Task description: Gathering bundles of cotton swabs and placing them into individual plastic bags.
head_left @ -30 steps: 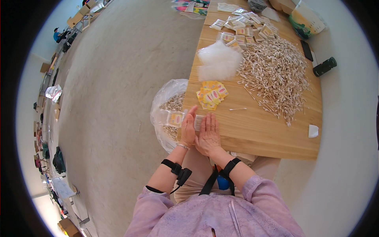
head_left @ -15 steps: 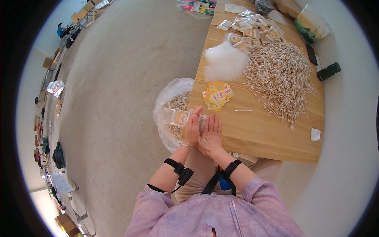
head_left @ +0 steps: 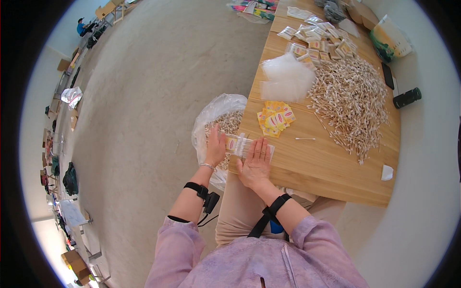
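Observation:
A small clear packet of cotton swabs (head_left: 240,144) with a yellow and pink label lies at the near left edge of the wooden table (head_left: 331,173). My left hand (head_left: 215,148) grips the packet's left end, thumb on top. My right hand (head_left: 255,164) lies flat with spread fingers on the packet's right part, pressing it onto the table. Behind the hands a little stack of yellow label cards (head_left: 275,118) rests on the wood, and a single loose swab (head_left: 304,139) lies to its right.
A big heap of loose cotton swabs (head_left: 350,98) covers the table's right half. Clear empty bags (head_left: 285,78) and several filled packets (head_left: 314,43) lie farther back. A plastic sack of swabs (head_left: 222,120) stands on the floor beside the table's left edge.
The view has shifted slightly. My right hand has flattened and spread out over the packet on the table edge; my left hand stays at the packet's left end.

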